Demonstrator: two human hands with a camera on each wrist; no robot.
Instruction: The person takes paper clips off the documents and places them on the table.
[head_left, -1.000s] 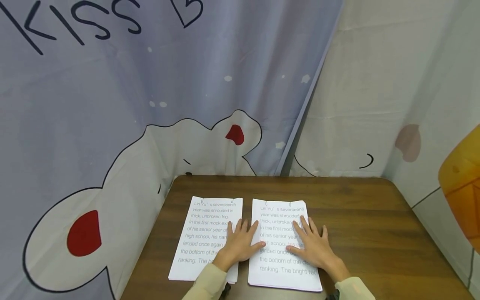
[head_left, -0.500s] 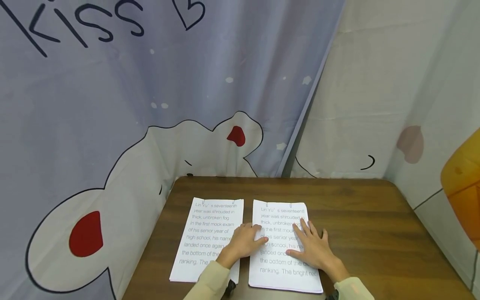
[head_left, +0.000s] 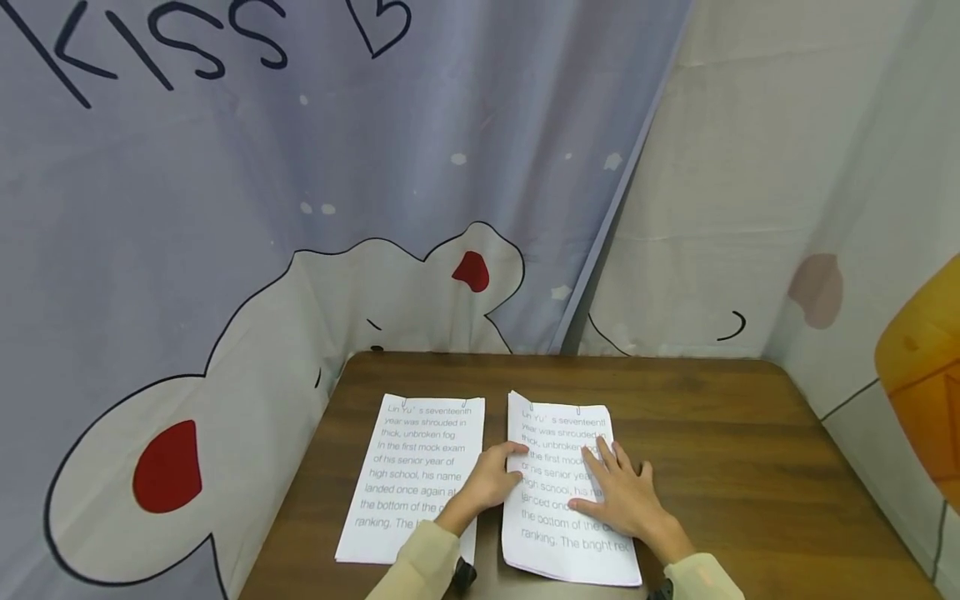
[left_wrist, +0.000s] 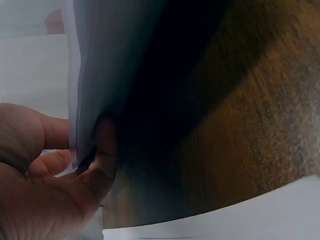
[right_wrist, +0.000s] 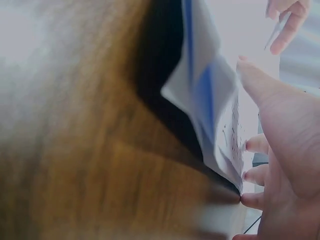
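Note:
In the head view, a stack of printed white sheets [head_left: 555, 521] lies on the wooden table, clips at its top edge. My left hand [head_left: 491, 478] grips the stack's left edge; the left wrist view shows the lifted sheets [left_wrist: 100, 55] between thumb and fingers, a dark gap beneath. Spread across the right half of the same stack is my right hand [head_left: 626, 500], fingers extended on the printed page. From the right wrist the sheets [right_wrist: 220, 110] look fanned and bent at the near edge, and the left fingers [right_wrist: 289, 31] show at the far side.
A second clipped stack of printed sheets [head_left: 408, 475] lies to the left, partly under the left forearm. The wooden tabletop [head_left: 750, 467] extends to the right. Behind the table hang a blue-grey curtain [head_left: 360, 150] and a pale cloth [head_left: 720, 167].
The left hand has moved from lying flat across the gap between the stacks to gripping the right stack's left edge, which has risen and shifted slightly. The right hand stays nearly in place.

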